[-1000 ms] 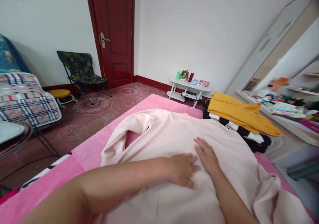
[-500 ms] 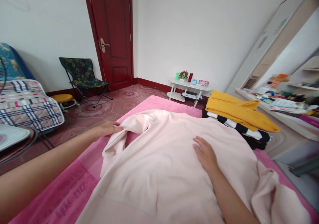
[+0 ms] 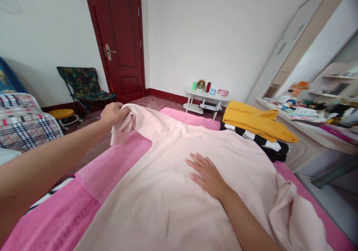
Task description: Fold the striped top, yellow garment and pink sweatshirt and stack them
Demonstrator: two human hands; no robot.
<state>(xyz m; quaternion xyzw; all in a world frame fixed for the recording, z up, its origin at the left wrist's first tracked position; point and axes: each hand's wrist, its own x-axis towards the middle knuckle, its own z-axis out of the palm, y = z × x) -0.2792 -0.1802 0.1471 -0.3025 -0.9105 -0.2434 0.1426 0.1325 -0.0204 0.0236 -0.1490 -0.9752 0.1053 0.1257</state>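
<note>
A pale pink sweatshirt lies spread over a bright pink cover, its right sleeve bunched near the right edge. My left hand is closed around the left sleeve and holds it raised, pulled out to the left, with the cuff end hanging below the fingers. My right hand rests flat on the middle of the sweatshirt, fingers spread, gripping nothing.
Beyond the sweatshirt at right sits a folded yellow garment on black-and-white striped clothes. A cluttered counter runs along the right. A small white table, a red door and a folding chair stand farther off.
My left hand has gripped the sleeve and lifted it up and outward to the left. My right hand has slid left across the sweatshirt with its fingers spreading. The view has shifted slightly right.
</note>
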